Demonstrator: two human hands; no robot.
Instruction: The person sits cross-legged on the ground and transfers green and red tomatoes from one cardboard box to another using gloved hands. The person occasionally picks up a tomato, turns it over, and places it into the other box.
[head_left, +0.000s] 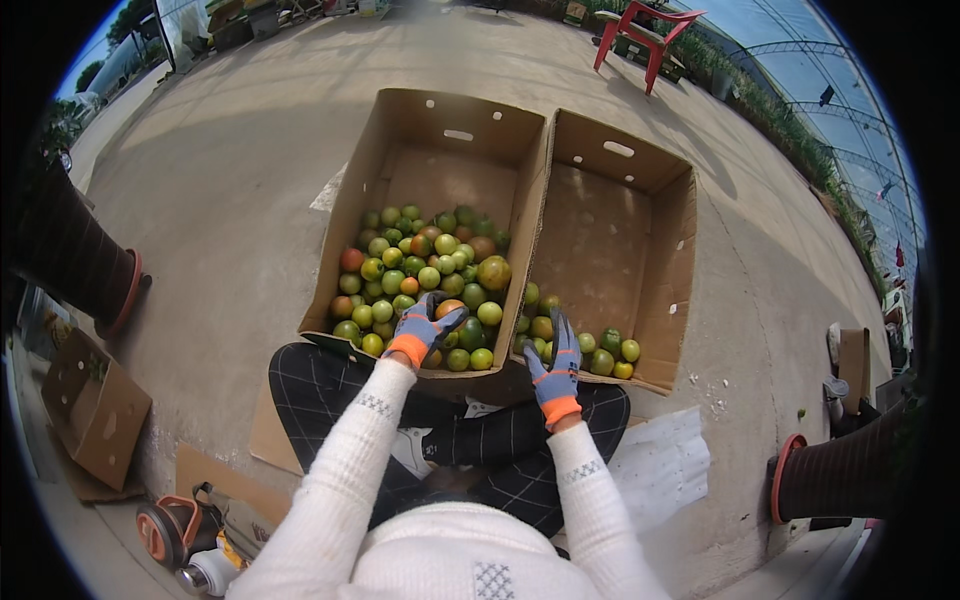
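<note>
My left hand (429, 330), in a grey-blue glove with an orange cuff, holds an orange tomato (450, 308) over the near part of the left cardboard box (459, 112). Many green, yellowish and reddish tomatoes (392, 282) lie around and beyond it, filling the near half of that box. My right hand (556, 364), gloved alike, reaches into the near left corner of the right cardboard box (600, 225). Its thumb and fingers are spread among green tomatoes (541, 327); whether one is gripped is hidden. More green tomatoes (611, 342) lie to its right along the near wall.
Both boxes stand side by side against my crossed legs (330, 390) on a concrete floor (225, 202). A tilted cardboard box (97, 412), a jug (166, 529) and a bottle (210, 571) are at left. White sheeting (667, 469) lies at right. A red plastic chair (649, 37) stands beyond.
</note>
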